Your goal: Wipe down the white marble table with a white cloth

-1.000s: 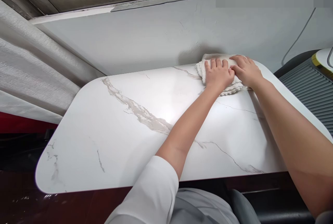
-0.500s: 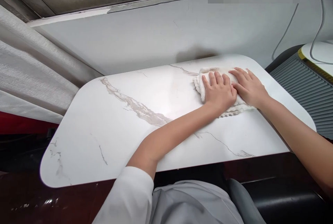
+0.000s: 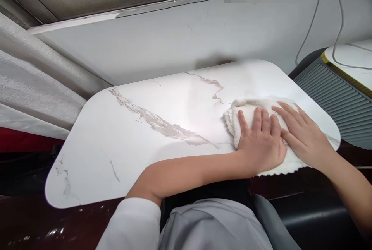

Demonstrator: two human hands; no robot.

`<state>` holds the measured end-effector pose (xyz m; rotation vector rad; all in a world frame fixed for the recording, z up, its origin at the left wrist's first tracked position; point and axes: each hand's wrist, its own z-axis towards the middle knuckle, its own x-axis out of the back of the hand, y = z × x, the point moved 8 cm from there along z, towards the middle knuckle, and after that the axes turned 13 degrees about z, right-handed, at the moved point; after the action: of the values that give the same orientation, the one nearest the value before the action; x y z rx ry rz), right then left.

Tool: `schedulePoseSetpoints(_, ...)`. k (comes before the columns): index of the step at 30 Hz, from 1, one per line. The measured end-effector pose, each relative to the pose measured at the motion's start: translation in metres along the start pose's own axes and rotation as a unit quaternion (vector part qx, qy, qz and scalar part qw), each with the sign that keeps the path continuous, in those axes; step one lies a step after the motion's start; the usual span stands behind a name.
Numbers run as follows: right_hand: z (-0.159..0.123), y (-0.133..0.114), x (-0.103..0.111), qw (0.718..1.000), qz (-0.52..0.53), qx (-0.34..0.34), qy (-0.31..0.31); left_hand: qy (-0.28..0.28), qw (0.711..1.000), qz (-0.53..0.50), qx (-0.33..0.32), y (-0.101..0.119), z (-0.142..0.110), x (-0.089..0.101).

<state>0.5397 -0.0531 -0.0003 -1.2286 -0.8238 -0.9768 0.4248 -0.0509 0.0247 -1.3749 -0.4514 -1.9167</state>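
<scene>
A folded white cloth point(image 3: 248, 105) with a scalloped edge lies on the right part of a white marble-patterned table point(image 3: 174, 105). My left hand point(image 3: 261, 141) rests flat on the cloth, its fingers stretched out and pointing away from me. Close beside it, my right hand point(image 3: 309, 136) also presses down on the cloth with the fingers spread; its thumb reaches the side of my left hand. At the near side, the cloth's edge reaches the table's front edge and appears to hang slightly over it.
White curtains point(image 3: 37, 83) hang at the left. A pale wall point(image 3: 145, 45) runs behind the table. On the right stands a ribbed grey unit point(image 3: 337, 95) with a white top, and a cable point(image 3: 341, 21) trails onto it. A black seat point(image 3: 316, 215) is at the lower right.
Both hands have slid the cloth towards me and to the right, from the far part of the table to its front edge. The view has shifted slightly.
</scene>
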Motion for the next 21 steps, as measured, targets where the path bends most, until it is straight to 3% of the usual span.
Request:
schedulePoseSetpoints(4, -0.023, 0.01, 0.01, 0.999, 0.038, -0.01, 0.006, 0.004, 1.0, 0.004, -0.018, 0.02, -0.003, 0.008)
schedulePoseSetpoints(11, -0.044, 0.038, 0.029, 0.996, 0.053, -0.05, 0.052, 0.066, 0.996, 0.062, -0.013, 0.049, 0.009, 0.021)
schedulePoseSetpoints(16, -0.04, 0.067, 0.036, 0.992, 0.09, -0.066, 0.064, 0.059, 0.998, 0.03, -0.025, 0.068, 0.028, 0.012)
schedulePoseSetpoints(21, -0.019, 0.084, 0.038, 0.991, 0.108, -0.071, 0.033, 0.039, 0.999, 0.001, -0.013, 0.07, 0.048, -0.004)
